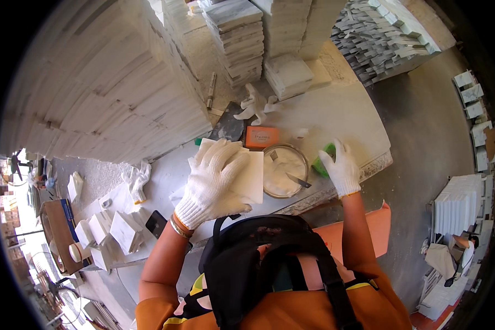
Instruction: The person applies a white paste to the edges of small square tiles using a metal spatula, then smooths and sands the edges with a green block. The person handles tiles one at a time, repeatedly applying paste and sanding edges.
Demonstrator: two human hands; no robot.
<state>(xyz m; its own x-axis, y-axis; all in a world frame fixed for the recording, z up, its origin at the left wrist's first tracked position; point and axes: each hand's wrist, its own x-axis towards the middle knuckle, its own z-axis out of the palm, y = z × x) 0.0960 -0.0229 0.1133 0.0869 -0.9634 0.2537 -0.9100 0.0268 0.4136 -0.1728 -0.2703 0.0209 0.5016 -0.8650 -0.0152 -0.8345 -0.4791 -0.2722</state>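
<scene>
My left hand (214,179), in a white knit glove, spans a white square tile (253,177), its fingers over the far side and its thumb at the near edge. Other pale pieces show partly beneath it. In my right hand (344,169), also gloved, is a green pad (325,159), pinched between thumb and fingers over the bench's right edge. Between my hands stands a round metal bowl (265,190) of white powder or paste. A small dark-bladed knife (298,180) rests across its contents and rim. An orange box (261,137) sits just behind the bowl.
Tall stacks of stone tiles (104,82) rise at the far left, with more stacks (236,41) behind. Loose gloves (253,104) lie beyond the box. Left of me are small tiles (127,231) and a phone (155,224). Another person (465,250) is at the far right.
</scene>
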